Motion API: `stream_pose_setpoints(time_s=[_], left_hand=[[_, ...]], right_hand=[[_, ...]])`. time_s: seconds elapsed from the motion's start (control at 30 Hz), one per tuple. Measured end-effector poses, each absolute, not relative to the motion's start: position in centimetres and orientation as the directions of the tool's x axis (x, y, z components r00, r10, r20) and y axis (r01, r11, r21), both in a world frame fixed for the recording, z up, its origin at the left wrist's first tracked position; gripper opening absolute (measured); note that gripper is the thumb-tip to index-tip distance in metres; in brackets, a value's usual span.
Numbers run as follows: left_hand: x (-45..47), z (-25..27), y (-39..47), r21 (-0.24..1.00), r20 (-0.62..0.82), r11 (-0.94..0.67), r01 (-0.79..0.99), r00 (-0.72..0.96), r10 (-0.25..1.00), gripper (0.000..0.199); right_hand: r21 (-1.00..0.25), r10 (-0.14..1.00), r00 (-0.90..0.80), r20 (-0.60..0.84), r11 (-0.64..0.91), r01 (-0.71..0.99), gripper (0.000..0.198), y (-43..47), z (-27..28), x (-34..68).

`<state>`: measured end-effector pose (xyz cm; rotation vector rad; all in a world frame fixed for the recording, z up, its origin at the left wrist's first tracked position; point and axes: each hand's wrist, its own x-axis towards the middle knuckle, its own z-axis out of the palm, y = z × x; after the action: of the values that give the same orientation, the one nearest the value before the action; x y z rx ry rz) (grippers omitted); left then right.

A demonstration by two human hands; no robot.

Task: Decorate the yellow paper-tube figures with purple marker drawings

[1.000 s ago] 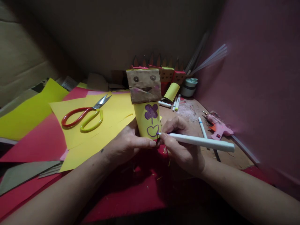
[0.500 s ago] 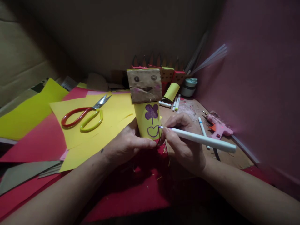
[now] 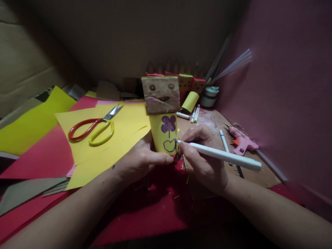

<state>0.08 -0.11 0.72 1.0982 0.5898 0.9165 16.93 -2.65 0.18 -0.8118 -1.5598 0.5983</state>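
Note:
My left hand (image 3: 145, 154) grips the lower part of a paper puppet (image 3: 160, 122), its thumb across the bottom edge. The puppet has a yellow tube body and a square brown cardboard head with drawn eyes, mouth and pink cheeks. A filled purple flower (image 3: 168, 123) is drawn on the body, with a purple heart outline (image 3: 169, 145) below it. My right hand (image 3: 203, 157) pinches a white marker (image 3: 225, 155), whose purple tip touches or nearly touches the heart's right side. Some right-hand fingers are hidden behind the marker and puppet.
Scissors (image 3: 100, 126) with red and yellow handles lie on yellow paper (image 3: 129, 128) at left. A pink glue gun (image 3: 242, 140) and another marker (image 3: 223, 140) lie at right. Behind stand more cardboard-headed figures (image 3: 185, 82), a yellow roll (image 3: 190, 101) and a lidded jar (image 3: 210, 97).
The puppet has shifted very slightly to the right in view. Both hands keep their holds, and the marker tip stays at the heart's right side.

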Motion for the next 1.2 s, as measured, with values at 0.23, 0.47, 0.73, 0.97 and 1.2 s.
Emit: stream_pose_setpoints(time_s=[0.23, 0.47, 0.73, 0.97, 1.2], left_hand=[[0.11, 0.74, -0.1, 0.936, 0.034, 0.154, -0.317, 0.515, 0.856, 0.039], [0.11, 0.51, 0.0, 0.932, 0.054, 0.143, -0.333, 0.519, 0.853, 0.038], [0.18, 0.63, -0.04, 0.922, 0.049, 0.16, -0.353, 0.515, 0.856, 0.042], [0.17, 0.5, 0.0, 0.924, 0.052, 0.164, -0.347, 0.537, 0.842, 0.041], [0.04, 0.43, 0.07, 0.932, 0.043, 0.153, -0.327, 0.521, 0.853, 0.043]], right_hand=[[-0.767, 0.779, 0.007, 0.627, 0.616, 0.18, 0.015, -2.69, -0.04, 16.88], [-0.774, 0.784, 0.017, 0.62, 0.608, 0.177, 0.015, -2.63, -0.03, 16.79], [-0.78, 0.792, -0.025, 0.61, 0.606, 0.158, 0.013, -2.83, -0.24, 16.88], [-0.784, 0.794, -0.054, 0.606, 0.607, 0.131, 0.013, -2.86, -0.61, 16.91], [-0.775, 0.784, -0.073, 0.617, 0.621, 0.121, 0.012, -2.81, -0.64, 16.74]])
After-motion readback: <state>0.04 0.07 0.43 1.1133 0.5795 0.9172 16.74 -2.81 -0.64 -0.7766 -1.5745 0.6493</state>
